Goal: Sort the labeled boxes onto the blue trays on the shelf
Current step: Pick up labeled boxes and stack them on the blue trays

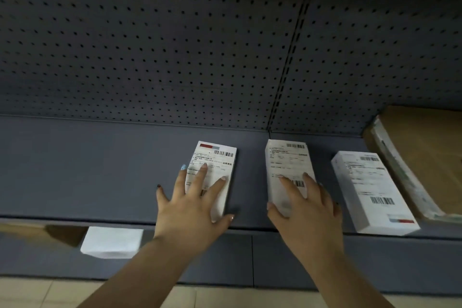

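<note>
Three white labeled boxes lie flat on the grey-blue shelf [75,170]. My left hand [192,205] rests with spread, straight fingers on top of the left box [217,157]. My right hand [305,210] lies on the middle box [285,157], fingers straight over its label and thumb against its near left edge. The right box [372,190] lies untouched at an angle, its near end at the shelf's front edge. No blue tray is in view.
A perforated back panel [175,45] rises behind the shelf. A brown cardboard package [420,152] lies at the far right. Below the shelf's front edge sit a white box [112,242] and a brown carton [37,235]. Pale floor tiles show at the bottom.
</note>
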The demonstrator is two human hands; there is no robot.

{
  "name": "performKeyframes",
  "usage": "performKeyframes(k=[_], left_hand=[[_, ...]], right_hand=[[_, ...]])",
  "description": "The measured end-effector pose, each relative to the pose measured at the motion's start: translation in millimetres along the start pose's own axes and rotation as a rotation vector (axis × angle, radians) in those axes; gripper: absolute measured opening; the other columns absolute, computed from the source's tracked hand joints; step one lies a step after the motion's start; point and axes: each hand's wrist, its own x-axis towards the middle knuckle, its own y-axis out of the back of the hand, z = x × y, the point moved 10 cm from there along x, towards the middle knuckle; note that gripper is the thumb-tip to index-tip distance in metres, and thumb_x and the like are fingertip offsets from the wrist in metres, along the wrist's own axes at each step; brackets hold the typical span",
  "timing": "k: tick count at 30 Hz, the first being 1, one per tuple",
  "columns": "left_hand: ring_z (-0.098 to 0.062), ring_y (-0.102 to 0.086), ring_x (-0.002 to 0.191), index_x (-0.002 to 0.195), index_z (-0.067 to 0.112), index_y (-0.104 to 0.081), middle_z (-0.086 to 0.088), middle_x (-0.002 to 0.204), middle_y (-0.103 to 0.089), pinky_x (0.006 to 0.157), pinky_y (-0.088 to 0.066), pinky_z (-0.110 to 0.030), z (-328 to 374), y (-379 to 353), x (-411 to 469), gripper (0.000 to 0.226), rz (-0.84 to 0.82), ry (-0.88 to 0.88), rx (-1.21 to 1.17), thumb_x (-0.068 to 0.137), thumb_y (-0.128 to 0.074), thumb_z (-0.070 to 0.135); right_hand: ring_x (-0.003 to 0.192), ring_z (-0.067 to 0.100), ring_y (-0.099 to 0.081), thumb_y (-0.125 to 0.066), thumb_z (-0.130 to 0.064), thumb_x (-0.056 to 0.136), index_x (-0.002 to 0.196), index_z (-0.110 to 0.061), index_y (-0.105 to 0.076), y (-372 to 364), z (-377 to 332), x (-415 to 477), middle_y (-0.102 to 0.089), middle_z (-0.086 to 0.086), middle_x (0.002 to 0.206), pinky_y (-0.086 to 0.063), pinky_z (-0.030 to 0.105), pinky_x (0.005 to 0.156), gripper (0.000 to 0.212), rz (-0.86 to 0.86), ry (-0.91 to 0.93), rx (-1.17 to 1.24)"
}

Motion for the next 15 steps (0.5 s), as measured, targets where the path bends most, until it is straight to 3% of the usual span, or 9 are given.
performKeyframes(k=[4, 6, 8, 12, 15], left_hand=[[-0.027, 0.018, 0.141, 0.139, 0.053, 0.012, 0.013, 0.153, 0.022, 0.107, -0.011, -0.063, -4, -23, 14, 0.077, 0.005, -0.005, -0.062, 0.076, -0.024, 0.080], [-0.027, -0.002, 0.143, 0.140, 0.055, -0.004, 0.009, 0.157, 0.002, 0.099, -0.029, -0.062, 0, -22, 18, 0.075, 0.075, -0.044, -0.091, 0.073, -0.031, 0.078], [-0.027, -0.031, 0.136, 0.137, 0.048, -0.031, 0.003, 0.152, -0.028, 0.078, -0.046, -0.053, 4, -20, 18, 0.073, 0.094, -0.079, -0.114, 0.069, -0.040, 0.072], [-0.025, -0.044, 0.128, 0.132, 0.043, -0.043, 0.003, 0.144, -0.043, 0.067, -0.048, -0.048, 8, -14, 15, 0.067, 0.187, -0.115, -0.105, 0.067, -0.044, 0.058], [-0.024, -0.047, 0.126, 0.128, 0.042, -0.048, 0.005, 0.141, -0.047, 0.067, -0.047, -0.049, 8, -10, 10, 0.063, 0.205, -0.092, -0.098, 0.067, -0.045, 0.056]], right_hand=[[0.140, 0.023, -0.009, -0.035, -0.070, 0.079, 0.141, -0.048, -0.016, -23, 0, 25, -0.006, -0.006, 0.153, -0.023, 0.056, 0.108, 0.068, -0.006, -0.004, 0.010], [0.139, 0.022, -0.007, -0.037, -0.068, 0.080, 0.140, -0.049, -0.014, -28, 3, 33, -0.006, -0.008, 0.152, -0.023, 0.058, 0.107, 0.068, 0.008, -0.019, 0.006], [0.138, 0.021, -0.006, -0.039, -0.063, 0.081, 0.140, -0.049, -0.016, -29, 4, 37, -0.007, -0.009, 0.151, -0.025, 0.056, 0.106, 0.065, 0.036, -0.022, 0.013], [0.137, 0.018, -0.011, -0.042, -0.056, 0.083, 0.138, -0.049, -0.025, -26, 5, 34, -0.014, -0.016, 0.150, -0.029, 0.050, 0.100, 0.059, 0.095, -0.017, 0.000], [0.130, 0.018, -0.030, -0.048, -0.050, 0.079, 0.130, -0.044, -0.045, -11, 1, 28, -0.038, -0.017, 0.142, -0.035, 0.050, 0.089, 0.052, 0.185, 0.006, 0.004]])
